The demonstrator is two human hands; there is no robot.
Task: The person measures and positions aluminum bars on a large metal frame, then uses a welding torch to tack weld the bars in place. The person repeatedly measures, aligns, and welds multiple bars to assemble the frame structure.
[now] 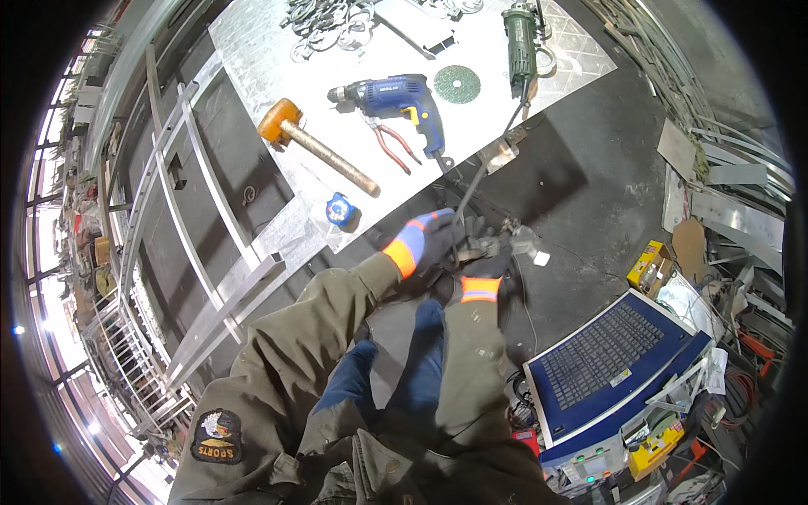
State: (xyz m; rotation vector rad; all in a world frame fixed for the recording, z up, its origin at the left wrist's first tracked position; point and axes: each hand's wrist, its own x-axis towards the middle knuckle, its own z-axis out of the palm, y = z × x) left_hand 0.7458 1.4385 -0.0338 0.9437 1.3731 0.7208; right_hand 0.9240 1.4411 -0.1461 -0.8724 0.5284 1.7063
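My left hand, in a dark glove with purple and orange on it, is closed around a dark power cord just off the table's near edge. This cord runs up toward a green angle grinder. Beside it, almost touching, my right hand has its gloved fingers curled; what lies in them is hidden. On the white tabletop lie a blue drill, red-handled pliers, a mallet with an orange head, a green grinding disc and a blue round tape measure.
Several metal rings lie at the table's far side. A metal frame stands at left. To the right are a blue machine with a slotted top, a yellow box and stacked metal sheets. Thin cables cross the dark floor.
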